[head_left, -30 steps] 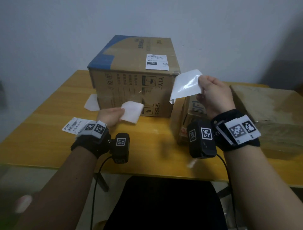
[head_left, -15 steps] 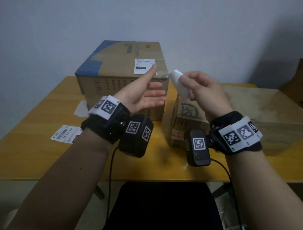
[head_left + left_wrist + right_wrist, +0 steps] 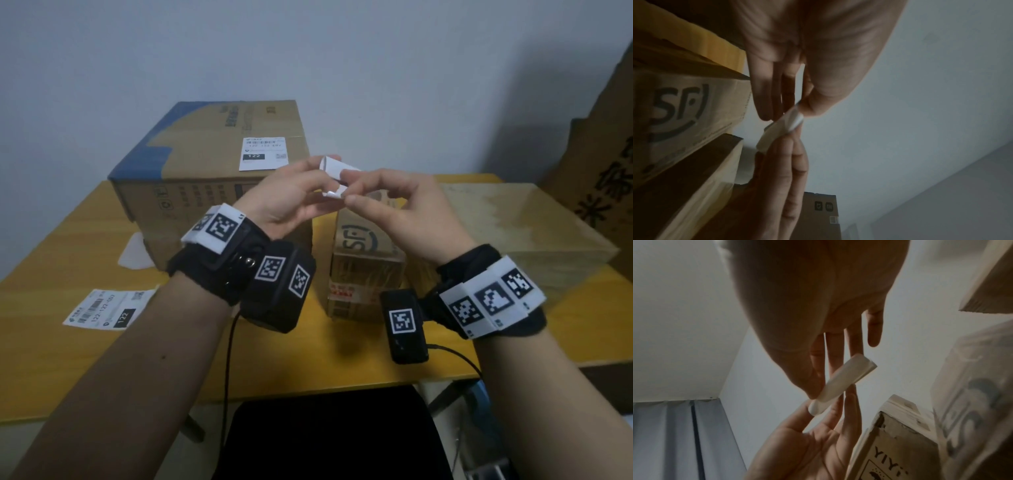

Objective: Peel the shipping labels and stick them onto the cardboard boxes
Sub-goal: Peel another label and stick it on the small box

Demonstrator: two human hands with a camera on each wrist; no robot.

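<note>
A white sheet, rolled into a small tube, is held in the air above the small SF box. My left hand pinches one end between thumb and fingers. My right hand pinches the other end of the rolled sheet. The big blue-and-brown box carries a stuck label on its top. A printed label lies flat on the table at the left. A wide flat box sits at the right.
The yellow wooden table has a blank white scrap beside the big box. Tall cardboard leans at the far right. A black chair seat is below the front edge. Cables hang from both wrist cameras.
The right hand's flat white sheet has been rolled into a tube. My left hand let go of a white scrap, rose from near the table and now pinches the tube too.
</note>
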